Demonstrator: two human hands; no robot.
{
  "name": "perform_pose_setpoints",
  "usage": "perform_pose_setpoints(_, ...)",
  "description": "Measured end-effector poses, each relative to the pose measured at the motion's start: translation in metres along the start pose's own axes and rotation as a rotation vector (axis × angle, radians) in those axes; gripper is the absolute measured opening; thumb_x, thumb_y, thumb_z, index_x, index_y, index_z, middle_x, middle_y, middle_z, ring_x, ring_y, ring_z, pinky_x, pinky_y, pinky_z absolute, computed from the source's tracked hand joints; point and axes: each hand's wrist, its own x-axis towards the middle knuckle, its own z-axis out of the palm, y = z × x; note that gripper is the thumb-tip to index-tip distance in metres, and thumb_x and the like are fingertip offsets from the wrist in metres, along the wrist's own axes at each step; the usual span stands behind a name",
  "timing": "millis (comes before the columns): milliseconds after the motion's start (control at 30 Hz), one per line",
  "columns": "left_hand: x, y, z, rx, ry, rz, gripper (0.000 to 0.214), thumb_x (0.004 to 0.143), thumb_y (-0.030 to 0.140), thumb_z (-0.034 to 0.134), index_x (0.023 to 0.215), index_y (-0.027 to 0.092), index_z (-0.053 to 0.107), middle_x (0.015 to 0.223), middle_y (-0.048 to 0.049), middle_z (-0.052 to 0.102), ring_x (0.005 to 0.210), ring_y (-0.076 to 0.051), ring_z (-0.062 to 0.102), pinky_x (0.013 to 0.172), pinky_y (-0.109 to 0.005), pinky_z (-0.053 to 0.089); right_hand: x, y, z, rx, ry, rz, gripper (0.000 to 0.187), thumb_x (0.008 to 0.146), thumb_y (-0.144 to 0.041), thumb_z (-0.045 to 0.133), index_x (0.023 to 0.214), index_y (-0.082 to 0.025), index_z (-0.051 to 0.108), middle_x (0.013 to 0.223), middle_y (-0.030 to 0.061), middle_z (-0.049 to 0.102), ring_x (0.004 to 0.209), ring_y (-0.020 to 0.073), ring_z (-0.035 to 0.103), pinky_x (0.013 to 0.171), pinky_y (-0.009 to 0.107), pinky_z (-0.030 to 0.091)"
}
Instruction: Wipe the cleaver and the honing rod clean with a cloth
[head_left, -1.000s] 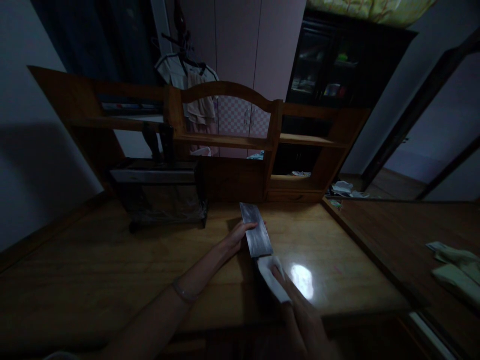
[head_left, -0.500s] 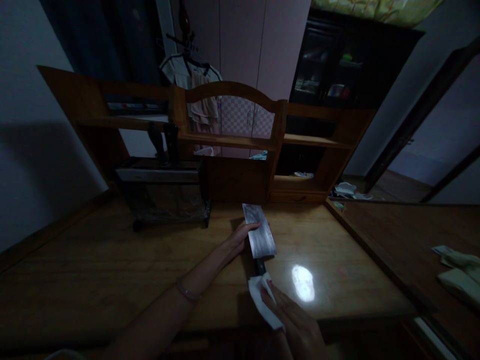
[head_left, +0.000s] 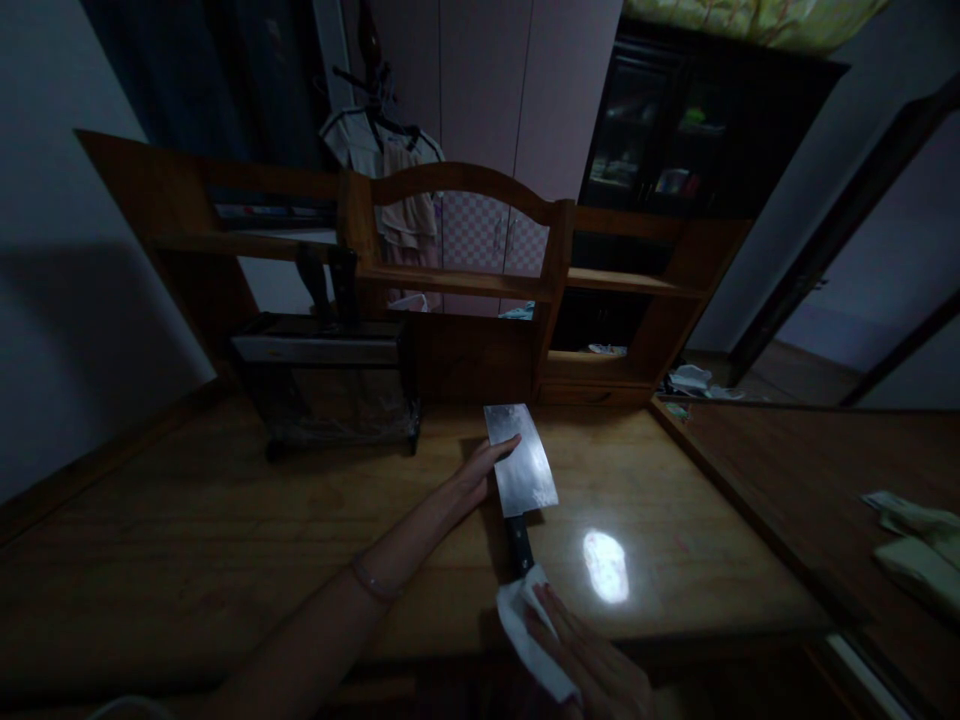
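A broad steel cleaver (head_left: 520, 461) lies on the wooden desk (head_left: 225, 530), blade pointing away and black handle (head_left: 519, 544) toward me. My left hand (head_left: 480, 470) rests against the blade's left edge, with fingertips on the metal. My right hand (head_left: 592, 665) presses a white folded cloth (head_left: 525, 640) on the desk at the near end of the handle, fingers laid over it.
A dark knife rack (head_left: 326, 385) with handles sticking up stands at the back left. A wooden shelf unit (head_left: 465, 280) runs along the back. A darker table (head_left: 825, 480) on the right carries folded cloths (head_left: 919, 545). Lamp glare (head_left: 606, 565) shines on the desk.
My right hand has drawn the white cloth off the blade and down along the handle toward me. The blade has tipped flatter. My left hand stays at the blade.
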Motion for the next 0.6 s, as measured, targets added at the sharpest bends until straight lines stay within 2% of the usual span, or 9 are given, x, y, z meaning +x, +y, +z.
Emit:
perform_pose_setpoints(200,-0.0036,0.0027,0.0033,-0.017,0.0,-0.013,0.03,0.07,0.025,0.075,0.093,0.009,0.064,0.08,-0.0084,0.068,0.062,-0.016,0.064,0.059,-0.026,0.051,-0.0018,-0.0018,0.0022,0.018,0.01,0.037,0.043,0.095,-0.029,0.033,0.135,-0.017,0.045,0.131,0.0104,0.054,0.12,0.021,0.049,0.095,0.027,0.048)
perform_pose_setpoints(600,-0.0051,0.0048,0.0038,-0.022,-0.011,-0.015,0.03,0.067,0.025,0.076,0.091,0.01,0.065,0.08,-0.0075,0.068,0.063,-0.016,0.063,0.061,-0.028,0.052,-0.0035,0.001,0.0012,-0.031,0.013,-0.017,0.044,0.097,-0.032,0.029,0.135,-0.015,0.046,0.126,0.0111,0.058,0.118,0.0207,0.052,0.093,0.025,0.049)
